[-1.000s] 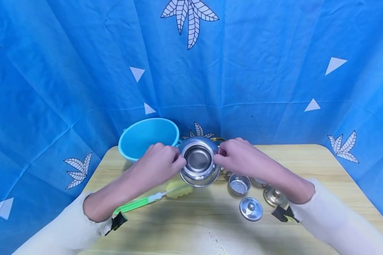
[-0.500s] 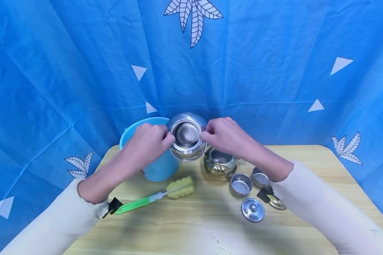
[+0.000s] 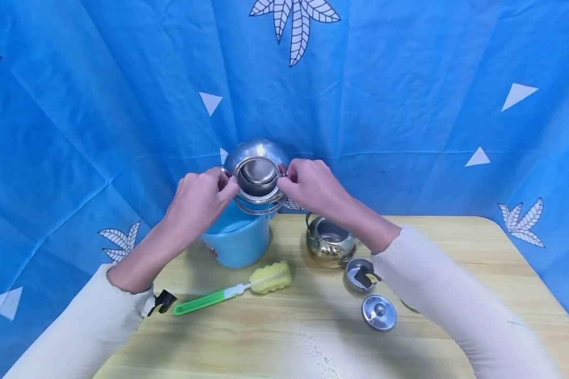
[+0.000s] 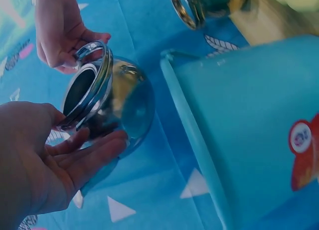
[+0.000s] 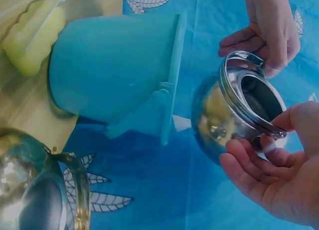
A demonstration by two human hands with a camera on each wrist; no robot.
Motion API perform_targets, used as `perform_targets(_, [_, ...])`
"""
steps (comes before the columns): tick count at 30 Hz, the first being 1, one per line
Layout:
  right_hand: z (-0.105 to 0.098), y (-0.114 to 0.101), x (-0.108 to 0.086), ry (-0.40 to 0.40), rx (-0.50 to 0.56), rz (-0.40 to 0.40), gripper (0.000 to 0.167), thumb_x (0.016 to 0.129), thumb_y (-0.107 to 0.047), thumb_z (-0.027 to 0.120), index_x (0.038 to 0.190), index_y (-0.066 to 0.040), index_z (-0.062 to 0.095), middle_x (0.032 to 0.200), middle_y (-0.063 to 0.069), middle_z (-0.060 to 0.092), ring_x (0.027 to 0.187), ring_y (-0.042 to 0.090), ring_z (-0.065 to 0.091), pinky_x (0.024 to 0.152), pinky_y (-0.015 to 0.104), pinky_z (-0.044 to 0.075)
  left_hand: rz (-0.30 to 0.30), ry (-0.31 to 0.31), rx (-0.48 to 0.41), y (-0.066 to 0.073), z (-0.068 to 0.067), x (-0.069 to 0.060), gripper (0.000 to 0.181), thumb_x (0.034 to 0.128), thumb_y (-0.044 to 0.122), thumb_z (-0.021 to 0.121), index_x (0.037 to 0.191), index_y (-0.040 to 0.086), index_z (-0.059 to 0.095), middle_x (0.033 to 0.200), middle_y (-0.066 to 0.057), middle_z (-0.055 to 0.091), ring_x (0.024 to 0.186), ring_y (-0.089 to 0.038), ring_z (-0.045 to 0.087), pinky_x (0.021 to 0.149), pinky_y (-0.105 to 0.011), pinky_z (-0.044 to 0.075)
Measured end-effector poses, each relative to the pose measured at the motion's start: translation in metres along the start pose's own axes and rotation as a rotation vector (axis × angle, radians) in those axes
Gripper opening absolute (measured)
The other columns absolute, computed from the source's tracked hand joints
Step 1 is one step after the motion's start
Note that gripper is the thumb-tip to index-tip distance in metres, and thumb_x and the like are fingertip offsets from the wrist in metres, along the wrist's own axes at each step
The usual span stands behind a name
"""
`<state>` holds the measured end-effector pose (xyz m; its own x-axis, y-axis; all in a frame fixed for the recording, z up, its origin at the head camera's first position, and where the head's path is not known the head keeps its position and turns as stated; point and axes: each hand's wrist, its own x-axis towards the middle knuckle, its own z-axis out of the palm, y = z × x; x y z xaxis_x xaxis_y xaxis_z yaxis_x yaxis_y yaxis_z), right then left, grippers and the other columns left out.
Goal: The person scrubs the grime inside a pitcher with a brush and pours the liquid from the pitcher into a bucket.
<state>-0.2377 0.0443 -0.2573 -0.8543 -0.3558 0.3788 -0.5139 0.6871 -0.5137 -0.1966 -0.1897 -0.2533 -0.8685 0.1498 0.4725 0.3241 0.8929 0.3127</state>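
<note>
A shiny silver metal teapot (image 3: 261, 148) hangs in the air above the light-blue bucket (image 3: 243, 243), its round mouth tilted toward me. My left hand (image 3: 199, 196) pinches its left side near the rim, fingertips lying along the body in the left wrist view. On the opposite side my right hand (image 3: 315, 184) pinches the other end, where the hoop handle (image 5: 230, 75) joins the pot. The handle lies folded beside the mouth. Part of the bucket's opening is hidden behind the teapot and my left hand.
A gold-toned teapot (image 3: 329, 251) without a lid stands right of the bucket. In front lies a sponge brush (image 3: 270, 278) with a green handle. A perforated strainer cup (image 3: 353, 284) and a silver lid (image 3: 379, 312) sit at the right. Water drops (image 3: 324, 363) wet the front tabletop.
Both hands have carried the silver teapot up, away and to the left, from over the table's middle to above the bucket. The gold-toned teapot and the brush have come into fuller view.
</note>
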Motion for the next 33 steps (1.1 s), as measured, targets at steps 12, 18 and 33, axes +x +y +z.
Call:
perform_targets(12, [0.043, -0.008, 0.017, 0.039, 0.095, 0.018, 0.011, 0.096, -0.018, 0.057, 0.088, -0.01, 0.057, 0.074, 0.004, 0.057, 0.068, 0.019, 0.057, 0.057, 0.028, 0.04, -0.169, 0.063, -0.085, -0.039, 0.01, 0.0, 0.038, 0.1025, 0.034, 0.055, 0.103, 0.001, 0.074, 0.077, -0.015, 0.073, 0.061, -0.025, 0.057, 0.053, -0.035, 0.039])
perform_targets(18, [0.064, -0.005, 0.02, 0.056, 0.131, 0.024, 0.008, 0.097, -0.016, 0.056, 0.093, -0.009, 0.057, 0.08, 0.005, 0.061, 0.071, 0.019, 0.059, 0.059, 0.026, 0.044, -0.311, 0.027, -0.199, -0.05, 0.015, -0.004, 0.041, 0.101, 0.041, 0.057, 0.109, 0.005, 0.074, 0.092, -0.015, 0.079, 0.082, -0.027, 0.068, 0.061, -0.034, 0.045])
perform_targets(33, [0.1, -0.002, 0.023, 0.03, 0.196, 0.037, 0.007, 0.098, -0.014, 0.057, 0.098, -0.007, 0.058, 0.089, 0.007, 0.066, 0.077, 0.019, 0.062, 0.064, 0.021, 0.049, -0.323, -0.075, -0.15, -0.064, 0.022, -0.009, 0.032, 0.1022, 0.025, 0.058, 0.111, -0.002, 0.074, 0.093, -0.019, 0.079, 0.08, -0.029, 0.073, 0.062, -0.028, 0.05])
